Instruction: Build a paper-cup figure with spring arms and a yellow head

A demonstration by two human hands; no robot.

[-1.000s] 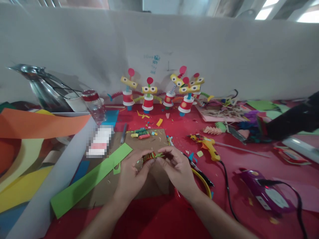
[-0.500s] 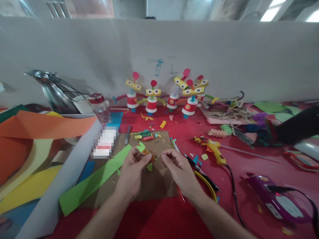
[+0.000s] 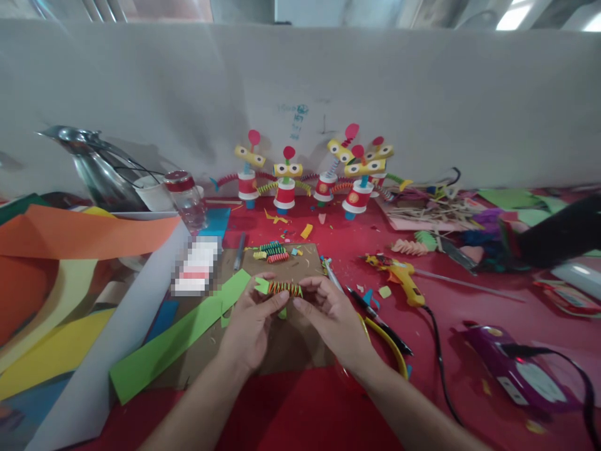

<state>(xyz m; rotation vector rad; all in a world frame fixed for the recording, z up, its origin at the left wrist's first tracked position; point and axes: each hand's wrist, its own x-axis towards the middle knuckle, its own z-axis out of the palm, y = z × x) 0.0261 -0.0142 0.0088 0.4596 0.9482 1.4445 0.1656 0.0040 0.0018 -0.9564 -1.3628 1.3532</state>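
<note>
In the head view, both bare hands meet over a brown cardboard sheet (image 3: 300,344) on the red table (image 3: 282,410). Between them is a folded paper spring (image 3: 285,289), orange and green, lying roughly level, with a notched green tip (image 3: 261,285) at its left end. The left hand (image 3: 248,322) pinches the spring from below and behind, thumb against its front. The right hand (image 3: 335,316) has thumb and fingers closed in on the right end, and those fingers partly hide it.

Beyond the hands, small coiled paper pieces (image 3: 273,251) lie on the cardboard near its far edge. A long green paper strip (image 3: 173,344) runs slantwise beside the left hand, overlapping the cardboard. To the right are a black pen (image 3: 385,327) and a yellow ring-shaped handle (image 3: 398,351), partly covered by the right forearm; then a yellow glue gun (image 3: 407,285) with its cord, and a purple device (image 3: 516,369) with a black cable.

Paper-cup figures (image 3: 285,191) stand by the pale wall. At left, a white box (image 3: 113,351) holds coloured sheets, with a clear jar (image 3: 190,207) and a metal jug (image 3: 96,172) behind. A blurred black object (image 3: 563,232) blocks part of the far right.
</note>
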